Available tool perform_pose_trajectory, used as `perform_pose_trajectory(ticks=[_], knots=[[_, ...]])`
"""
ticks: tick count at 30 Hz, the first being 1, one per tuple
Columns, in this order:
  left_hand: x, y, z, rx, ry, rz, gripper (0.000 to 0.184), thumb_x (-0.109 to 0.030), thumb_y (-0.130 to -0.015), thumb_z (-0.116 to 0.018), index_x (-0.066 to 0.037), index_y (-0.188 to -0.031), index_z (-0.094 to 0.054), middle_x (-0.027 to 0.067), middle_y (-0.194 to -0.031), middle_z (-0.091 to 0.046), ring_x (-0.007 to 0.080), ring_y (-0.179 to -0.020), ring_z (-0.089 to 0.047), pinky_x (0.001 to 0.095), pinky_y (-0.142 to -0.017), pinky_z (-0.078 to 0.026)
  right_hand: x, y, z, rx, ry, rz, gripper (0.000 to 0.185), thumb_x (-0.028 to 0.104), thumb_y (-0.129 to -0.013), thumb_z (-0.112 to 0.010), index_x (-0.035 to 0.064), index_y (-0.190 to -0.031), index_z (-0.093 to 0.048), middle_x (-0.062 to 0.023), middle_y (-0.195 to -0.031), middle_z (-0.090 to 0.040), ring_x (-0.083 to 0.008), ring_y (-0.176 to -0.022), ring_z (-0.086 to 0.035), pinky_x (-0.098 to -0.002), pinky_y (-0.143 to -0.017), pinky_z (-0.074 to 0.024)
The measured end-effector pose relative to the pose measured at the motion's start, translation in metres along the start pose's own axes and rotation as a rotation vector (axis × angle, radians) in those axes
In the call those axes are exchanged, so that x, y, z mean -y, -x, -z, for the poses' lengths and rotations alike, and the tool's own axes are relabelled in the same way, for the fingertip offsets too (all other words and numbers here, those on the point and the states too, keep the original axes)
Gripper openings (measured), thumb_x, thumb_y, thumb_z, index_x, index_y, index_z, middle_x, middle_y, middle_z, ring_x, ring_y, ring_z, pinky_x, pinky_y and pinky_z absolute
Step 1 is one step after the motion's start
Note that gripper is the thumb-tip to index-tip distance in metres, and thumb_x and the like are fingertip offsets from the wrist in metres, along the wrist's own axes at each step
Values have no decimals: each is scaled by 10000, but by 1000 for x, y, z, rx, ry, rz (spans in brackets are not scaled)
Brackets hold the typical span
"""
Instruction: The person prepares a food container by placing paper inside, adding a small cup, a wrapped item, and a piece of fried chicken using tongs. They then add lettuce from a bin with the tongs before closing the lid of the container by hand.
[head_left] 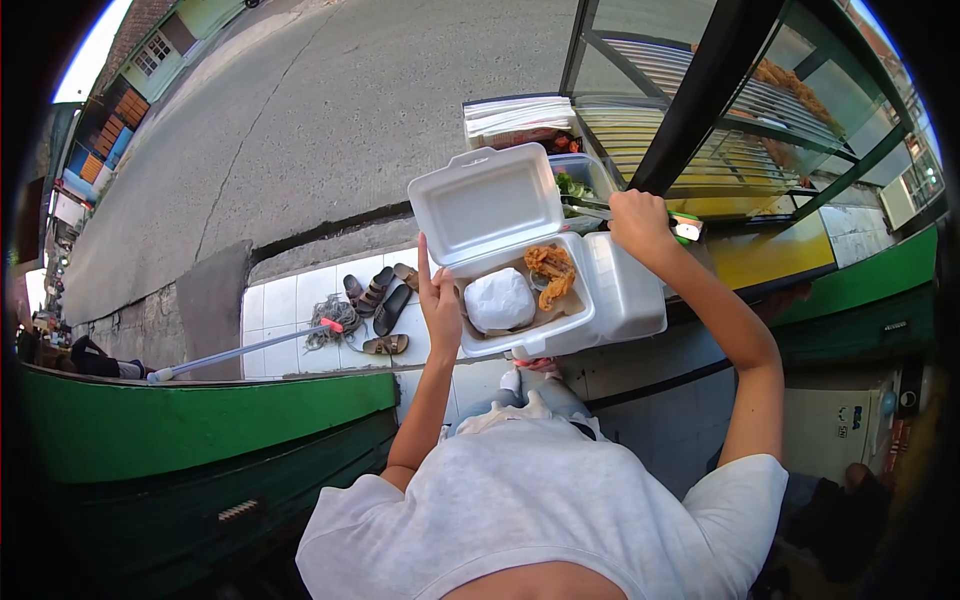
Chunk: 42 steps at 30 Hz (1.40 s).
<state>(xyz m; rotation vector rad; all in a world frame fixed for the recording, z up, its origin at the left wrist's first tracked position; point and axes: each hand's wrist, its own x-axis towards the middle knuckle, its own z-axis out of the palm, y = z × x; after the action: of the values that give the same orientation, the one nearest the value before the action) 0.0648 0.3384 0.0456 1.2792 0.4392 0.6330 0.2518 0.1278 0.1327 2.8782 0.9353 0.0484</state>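
A white foam takeaway box (485,200) stands open in front of me, its lid tipped back. Inside lie a round white paper-wrapped bundle (500,301) and a piece of fried chicken (551,272). My left hand (441,305) grips the box's left edge, index finger stretched up along the lid. My right hand (640,228) is closed around metal tongs (590,210), whose tips reach into a clear plastic tub (597,172) of green leaves (572,187). A green-and-white end (687,227) sticks out behind that hand.
A closed foam box (627,290) sits right of the open one. Behind are stacked white papers (517,118) and a glass display case (660,130) with fried food. Sandals (392,310) and a mop (335,327) lie on the tiled step at left. A road (330,110) runs beyond.
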Motion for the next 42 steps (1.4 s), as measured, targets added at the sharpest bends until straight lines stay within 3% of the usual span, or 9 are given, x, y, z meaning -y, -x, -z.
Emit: perform_pose_trajectory(ticks=[4,6,7,11,18,28,34,39,42], knots=[[3,-3,0,1,-2,-33,619,18,-897,-416,-150,-1471,-255,-76,-746,-443,-2,-590,-276,152,-527,-232,-19,21,5,-114,-53,-25,78,75,-735,-630,46,-805,-650,-163,-775,-665,-340,-757,-666,-423,-654,-528],[2,-3,-2,-7,1,-1,617,22,-895,-418,-148,-1468,-263,-66,-745,-472,-1,-580,-277,150,-517,-225,-25,34,21,-217,-163,-61,160,155,-769,-653,63,-899,-649,-152,-829,-666,-336,-795,-656,-426,-697,-523],[3,-3,-3,-11,3,-2,617,22,-895,-418,-148,-1468,-263,-66,-745,-472,-1,-580,-277,150,-517,-225,-30,39,26,-173,-187,-110,274,210,-778,-671,86,-1021,-639,-141,-878,-667,-328,-839,-645,-428,-734,-512],[3,-6,-2,-12,-39,-17,607,8,-912,-384,-165,-1475,-238,-52,-707,-461,7,-562,-275,163,-499,-243,-42,52,36,-172,-295,-167,359,210,-774,-674,94,-1110,-629,-157,-892,-665,-339,-837,-643,-431,-736,-507],[5,-9,-4,-21,-61,-19,603,18,-904,-385,-164,-1466,-266,-60,-675,-458,3,-547,-274,162,-493,-239,-46,49,27,-100,-208,-88,333,199,-776,-670,92,-1089,-636,-143,-893,-669,-318,-851,-646,-430,-728,-508],[9,-11,-10,-64,-58,-46,609,22,-885,-399,-146,-1459,-282,-52,-697,-485,0,-548,-300,165,-491,-256,-53,38,44,-207,-213,1,328,202,-774,-678,94,-1083,-646,-151,-866,-671,-325,-819,-650,-423,-717,-509],[13,-12,-8,-38,-42,-34,615,36,-883,-400,-163,-1455,-299,-72,-654,-418,1,-533,-287,166,-471,-242,-72,62,60,-268,-502,-34,363,250,-777,-702,117,-1112,-658,-148,-959,-672,-323,-847,-648,-377,-738,-509],[20,-15,-6,-48,-46,-62,620,42,-882,-401,-170,-1456,-300,-80,-641,-390,0,-524,-270,164,-461,-225,-75,92,100,-124,-827,17,396,131,-754,-740,31,-1125,-644,-123,-989,-692,-149,-880,-655,-273,-791,-489],[19,-16,-9,-51,-45,-52,622,43,-878,-402,-169,-1455,-304,-81,-637,-384,0,-521,-262,165,-458,-220,-74,100,114,-16,-867,31,381,137,-760,-738,37,-1117,-652,-121,-1003,-690,-144,-902,-646,-277,-812,-483]])
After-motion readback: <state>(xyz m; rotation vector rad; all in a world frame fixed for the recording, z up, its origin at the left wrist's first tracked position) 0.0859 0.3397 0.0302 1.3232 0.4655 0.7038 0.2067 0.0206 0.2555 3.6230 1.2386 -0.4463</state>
